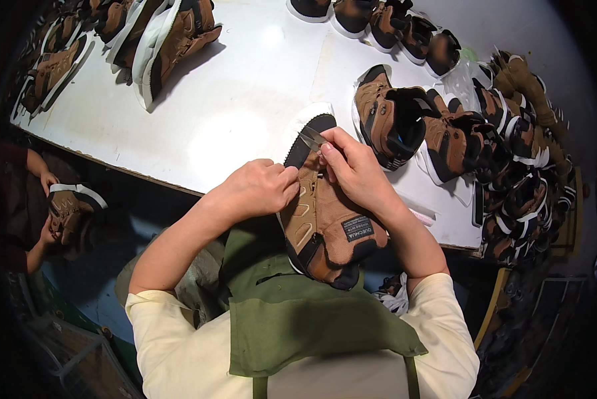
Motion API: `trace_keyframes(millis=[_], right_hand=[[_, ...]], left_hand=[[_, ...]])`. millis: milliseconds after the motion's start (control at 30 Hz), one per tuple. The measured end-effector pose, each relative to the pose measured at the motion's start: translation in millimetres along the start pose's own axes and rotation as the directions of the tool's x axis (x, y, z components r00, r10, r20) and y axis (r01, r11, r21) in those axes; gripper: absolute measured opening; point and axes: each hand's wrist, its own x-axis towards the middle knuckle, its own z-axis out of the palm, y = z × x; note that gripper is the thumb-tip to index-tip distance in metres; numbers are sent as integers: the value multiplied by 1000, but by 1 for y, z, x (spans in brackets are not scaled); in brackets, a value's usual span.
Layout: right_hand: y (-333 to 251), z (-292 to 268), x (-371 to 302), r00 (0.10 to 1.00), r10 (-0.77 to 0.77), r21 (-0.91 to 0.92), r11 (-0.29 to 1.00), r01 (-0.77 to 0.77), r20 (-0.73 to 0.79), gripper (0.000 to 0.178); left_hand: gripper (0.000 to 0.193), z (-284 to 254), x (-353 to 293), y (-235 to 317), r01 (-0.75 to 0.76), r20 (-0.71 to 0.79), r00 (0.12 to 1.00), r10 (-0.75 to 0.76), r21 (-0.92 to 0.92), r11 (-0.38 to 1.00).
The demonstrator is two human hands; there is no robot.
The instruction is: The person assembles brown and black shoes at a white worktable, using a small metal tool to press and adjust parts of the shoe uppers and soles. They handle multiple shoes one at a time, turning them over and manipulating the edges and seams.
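A brown and black hiking shoe [332, 216] with a white sole edge lies between my hands, its toe over the table's front edge and its heel toward my green apron [312, 332]. My left hand [262, 189] is closed against the side of the shoe's forefoot, gripping it there; its fingertips are partly hidden. My right hand [355, 166] pinches a small pair of metal thread snips [311, 138]. Their pointed blades lie over the black toe part, close to its stitched edge.
Similar shoes [391, 120] stand on the white table [258, 80] to the right, with a heap of them [524, 193] beyond. More shoes [172, 50] lie at the far left. Across the left edge, another person's hands [46, 206] hold a shoe [69, 206].
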Motion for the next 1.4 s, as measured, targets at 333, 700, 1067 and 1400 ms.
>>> trace_keyframes(millis=[333,700,1067,1400], right_hand=[[3,-4,1,980,-193,-234,956,179,-40,30],[-10,-5,2,914,-237,-631,664,400,330,41],[-10,-7,13,752,-356,-636,401,659,555,16],[-9,4,21,714,-378,-637,326,698,590,8]], left_hand=[[10,21,-6,18,437,-155,819,-553,-456,775],[7,26,-15,23,521,76,634,-770,-778,352],[5,29,-14,21,487,81,646,-759,-810,328],[7,32,-16,22,478,51,645,-762,-806,350]])
